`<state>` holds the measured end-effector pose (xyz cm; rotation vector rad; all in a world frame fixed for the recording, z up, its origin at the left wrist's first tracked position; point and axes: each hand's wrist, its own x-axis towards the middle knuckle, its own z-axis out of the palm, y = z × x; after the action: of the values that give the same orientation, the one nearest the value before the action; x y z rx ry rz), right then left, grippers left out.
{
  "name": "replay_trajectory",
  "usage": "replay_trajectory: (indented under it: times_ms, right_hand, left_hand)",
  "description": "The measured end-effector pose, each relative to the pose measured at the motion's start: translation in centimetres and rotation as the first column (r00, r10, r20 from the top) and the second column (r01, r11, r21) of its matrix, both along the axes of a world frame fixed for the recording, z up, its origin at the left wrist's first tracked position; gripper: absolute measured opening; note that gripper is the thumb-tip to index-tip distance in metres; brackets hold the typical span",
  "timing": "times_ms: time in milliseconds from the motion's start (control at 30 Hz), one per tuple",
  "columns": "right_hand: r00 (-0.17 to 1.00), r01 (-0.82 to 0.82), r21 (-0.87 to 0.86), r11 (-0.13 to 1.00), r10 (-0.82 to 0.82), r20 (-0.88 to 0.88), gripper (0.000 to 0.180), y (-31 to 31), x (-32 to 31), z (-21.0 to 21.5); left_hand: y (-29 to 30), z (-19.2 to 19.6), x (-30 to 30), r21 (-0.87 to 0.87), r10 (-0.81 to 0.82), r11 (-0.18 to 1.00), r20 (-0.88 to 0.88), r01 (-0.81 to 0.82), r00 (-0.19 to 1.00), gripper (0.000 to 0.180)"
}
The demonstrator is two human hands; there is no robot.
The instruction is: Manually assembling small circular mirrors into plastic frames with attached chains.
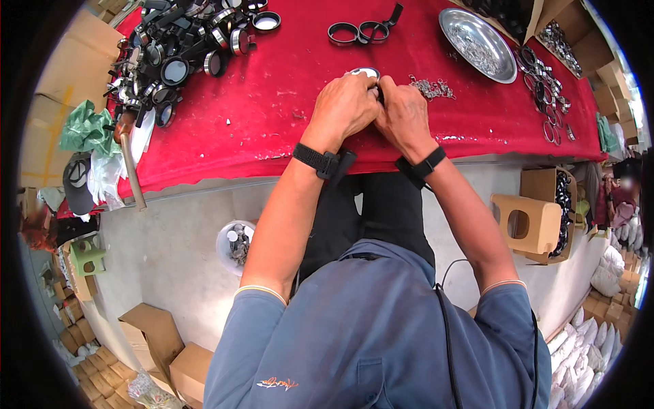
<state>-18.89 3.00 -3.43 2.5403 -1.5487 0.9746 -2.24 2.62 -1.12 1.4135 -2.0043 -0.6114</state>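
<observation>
Over the red cloth, my left hand (346,103) is closed around a small round piece with a pale face and dark rim (366,71), most of it covered by my fingers. Pressed up against it, my right hand (403,112) has its thumb and fingers pinched together; what they grip is hidden. Just right of my right hand lies a small heap of thin metal wire clips (432,88). Beyond both hands sit two black rings with a short strap, one of them a black ring (343,33) lying flat.
A pile of round black-and-silver pieces (174,70) covers the table's far left. A hammer-like tool with a wooden handle (133,170) overhangs the left edge. At the far right are an oval metal tray (501,67) of small wires and several loose rings (545,92). A bucket (225,249) stands below.
</observation>
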Motion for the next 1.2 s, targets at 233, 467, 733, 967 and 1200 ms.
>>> replay_trajectory:
  times_ms: [233,467,733,967,1200]
  right_hand:
    - [0.968,-0.250,-0.046,0.967,0.251,0.008,0.018,0.8,-6.5,2.4]
    - [0.981,0.189,-0.159,0.969,-0.192,-0.004,0.019,-4.8,-16.5,0.7]
    - [0.907,0.267,-0.321,0.908,-0.350,-0.235,0.035,-6.5,-28.7,-8.1]
    - [0.867,0.318,-0.302,0.899,-0.404,-0.290,0.033,-6.8,-27.0,-8.3]
    - [0.838,0.352,-0.294,0.889,-0.439,-0.325,0.032,-7.4,-29.9,-7.9]
  left_hand:
    - [0.4,-0.4,-0.1,0.034,0.048,0.998,-0.051,-0.046,0.998,0.030]
    - [1.8,-1.0,0.9,-0.027,0.182,0.978,-0.385,-0.208,0.905,0.045]
    - [2.5,-4.7,-4.0,-0.095,0.242,0.960,-0.184,-0.262,0.953,0.091]
    - [5.9,-2.2,0.2,0.021,0.220,0.973,-0.381,-0.230,0.898,0.084]
    - [6.6,0.0,6.4,-0.152,0.298,0.907,-0.428,-0.393,0.853,0.090]
